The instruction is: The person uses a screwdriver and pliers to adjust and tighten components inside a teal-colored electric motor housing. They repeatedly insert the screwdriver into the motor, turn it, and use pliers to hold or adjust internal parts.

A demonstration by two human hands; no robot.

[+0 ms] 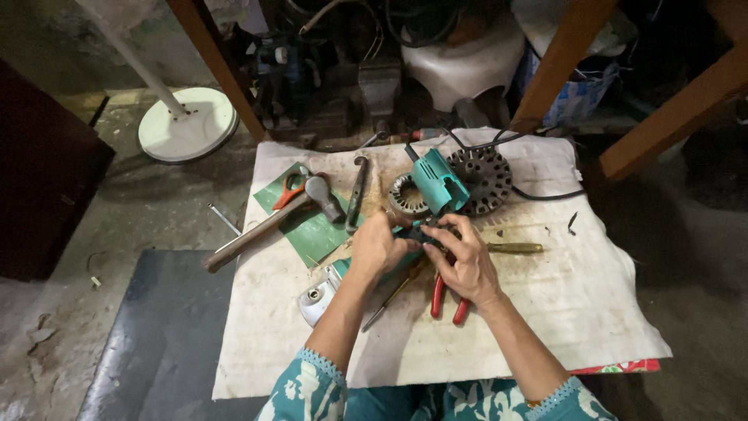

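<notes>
Head view, left to right: a hammer lies across a green sheet with orange-handled scissors. Left hand and right hand both close around the teal power tool at mid-cloth, hiding its lower end. Red-handled pliers lie beneath the right wrist; a finned metal rotor sits behind.

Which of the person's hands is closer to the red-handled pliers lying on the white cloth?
The right hand. It lies directly over the red-handled pliers, whose handles stick out below its wrist. The left hand is off to the pliers' left, both hands gripping the teal power tool.
</notes>
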